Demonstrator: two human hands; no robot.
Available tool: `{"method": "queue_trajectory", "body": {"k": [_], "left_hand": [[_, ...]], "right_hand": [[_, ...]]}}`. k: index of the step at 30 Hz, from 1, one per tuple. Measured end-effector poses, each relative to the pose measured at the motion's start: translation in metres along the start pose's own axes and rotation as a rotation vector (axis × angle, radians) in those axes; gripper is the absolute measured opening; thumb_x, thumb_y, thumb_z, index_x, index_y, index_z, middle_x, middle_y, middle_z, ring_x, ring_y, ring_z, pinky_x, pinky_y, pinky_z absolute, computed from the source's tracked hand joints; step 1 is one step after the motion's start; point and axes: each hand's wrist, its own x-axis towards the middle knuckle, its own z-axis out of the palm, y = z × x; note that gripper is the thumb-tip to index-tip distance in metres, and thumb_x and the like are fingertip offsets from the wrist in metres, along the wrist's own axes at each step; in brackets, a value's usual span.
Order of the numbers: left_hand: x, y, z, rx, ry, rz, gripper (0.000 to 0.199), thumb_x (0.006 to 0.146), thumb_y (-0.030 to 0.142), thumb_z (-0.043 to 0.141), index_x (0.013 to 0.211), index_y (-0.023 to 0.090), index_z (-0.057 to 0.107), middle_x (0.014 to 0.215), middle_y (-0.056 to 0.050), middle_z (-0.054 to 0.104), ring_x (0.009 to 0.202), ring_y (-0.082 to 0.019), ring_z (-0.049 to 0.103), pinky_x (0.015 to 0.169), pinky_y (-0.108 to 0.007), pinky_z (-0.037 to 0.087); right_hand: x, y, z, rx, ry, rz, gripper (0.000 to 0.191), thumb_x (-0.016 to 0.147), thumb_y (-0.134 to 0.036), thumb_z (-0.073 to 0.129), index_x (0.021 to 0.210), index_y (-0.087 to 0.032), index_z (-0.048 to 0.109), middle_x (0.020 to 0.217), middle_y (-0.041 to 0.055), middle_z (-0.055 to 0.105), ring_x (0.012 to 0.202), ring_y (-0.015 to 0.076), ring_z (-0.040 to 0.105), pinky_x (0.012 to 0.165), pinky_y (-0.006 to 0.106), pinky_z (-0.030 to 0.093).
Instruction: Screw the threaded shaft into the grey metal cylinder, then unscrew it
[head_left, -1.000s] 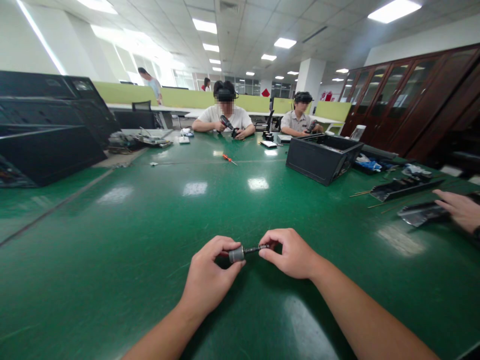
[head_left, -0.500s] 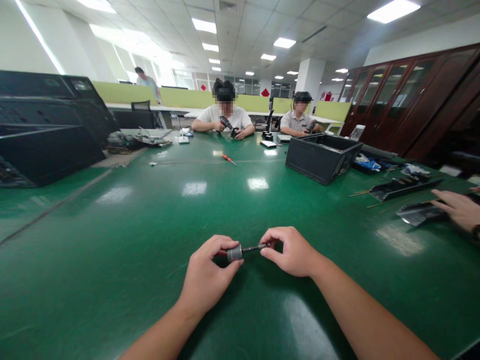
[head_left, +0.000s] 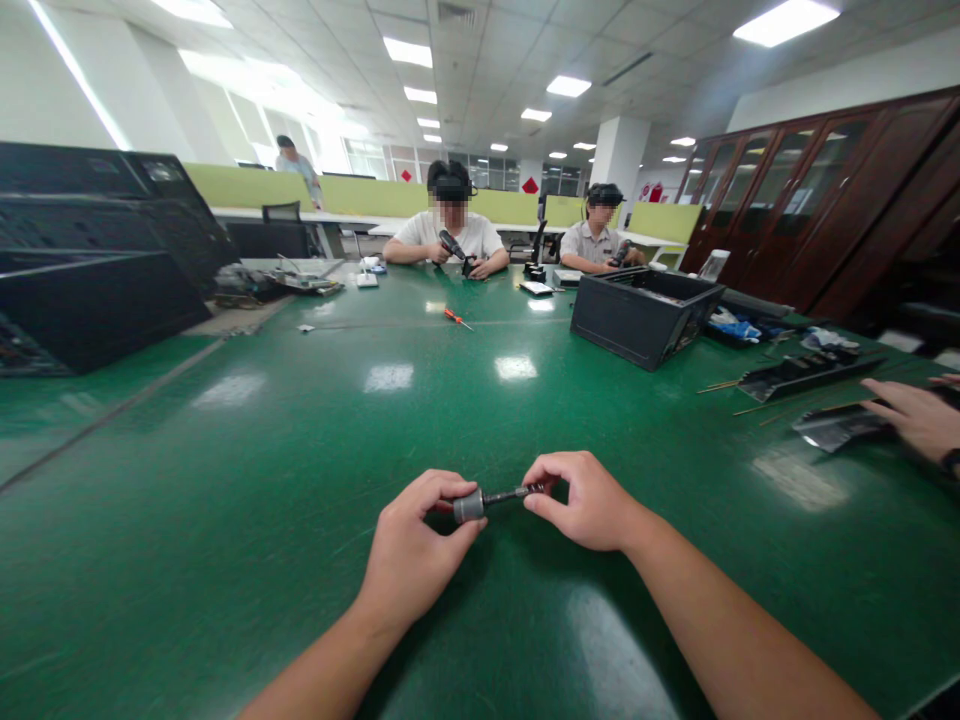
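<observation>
Above the green table (head_left: 315, 430) I hold a tool with a grey cylindrical head (head_left: 470, 506) and a thin dark shank (head_left: 504, 496), which looks like a drill bit attachment; its exact kind is unclear. My left hand (head_left: 420, 540) is closed, thumb and fingers around the grey head. At the other end, the fingers of my right hand (head_left: 581, 503) pinch the grooved tip of the shank. The tool lies nearly level, its right end slightly higher.
A red screwdriver (head_left: 456, 318) lies farther back. Right of it stands a black computer case (head_left: 637, 315); more black cases (head_left: 97, 260) stand left. Two co-workers sit opposite, one holding a power drill (head_left: 451, 244). Another person's hand (head_left: 919, 415) touches metal parts at right.
My right hand has shifted very slightly up and right along the shank. My left hand keeps its grip on the grey head, almost unmoved.
</observation>
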Motion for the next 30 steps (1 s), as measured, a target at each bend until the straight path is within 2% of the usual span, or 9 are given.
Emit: {"method": "queue_trajectory", "body": {"k": [22, 24, 27, 30], "left_hand": [[0.002, -0.004, -0.001, 0.008, 0.014, 0.022, 0.016, 0.077, 0.017, 0.071, 0.092, 0.022, 0.07, 0.095, -0.002, 0.069, 0.082, -0.017, 0.067, 0.074, -0.029, 0.054], [0.002, -0.004, -0.001, 0.011, 0.013, 0.017, 0.015, 0.077, 0.018, 0.071, 0.092, 0.022, 0.07, 0.095, -0.003, 0.069, 0.082, -0.017, 0.067, 0.074, -0.03, 0.054], [0.002, -0.004, -0.002, 0.019, 0.017, 0.014, 0.015, 0.076, 0.02, 0.071, 0.091, 0.022, 0.07, 0.095, -0.003, 0.07, 0.081, -0.017, 0.067, 0.073, -0.03, 0.055], [0.001, -0.004, -0.004, 0.052, 0.023, -0.017, 0.017, 0.074, 0.026, 0.074, 0.091, 0.022, 0.07, 0.094, -0.003, 0.071, 0.083, -0.02, 0.068, 0.077, -0.033, 0.056]], "right_hand": [[-0.001, 0.002, -0.006, 0.024, 0.007, 0.017, 0.006, 0.083, -0.023, 0.066, 0.085, -0.018, 0.069, 0.078, 0.0025, 0.07, 0.074, 0.0168, 0.064, 0.071, 0.027, 0.047], [0.0, 0.003, -0.008, 0.089, 0.01, 0.042, 0.012, 0.087, -0.026, 0.061, 0.081, -0.018, 0.067, 0.074, 0.0019, 0.068, 0.071, 0.0158, 0.062, 0.068, 0.026, 0.047], [0.0, 0.008, -0.01, 0.237, 0.02, 0.095, 0.033, 0.096, -0.033, 0.048, 0.069, -0.017, 0.059, 0.064, 0.0014, 0.061, 0.059, 0.0133, 0.057, 0.059, 0.025, 0.044], [0.001, 0.016, -0.011, 0.299, 0.09, 0.128, 0.05, 0.099, -0.043, 0.04, 0.057, -0.018, 0.049, 0.055, 0.0002, 0.052, 0.05, 0.0116, 0.048, 0.053, 0.024, 0.039]]}}
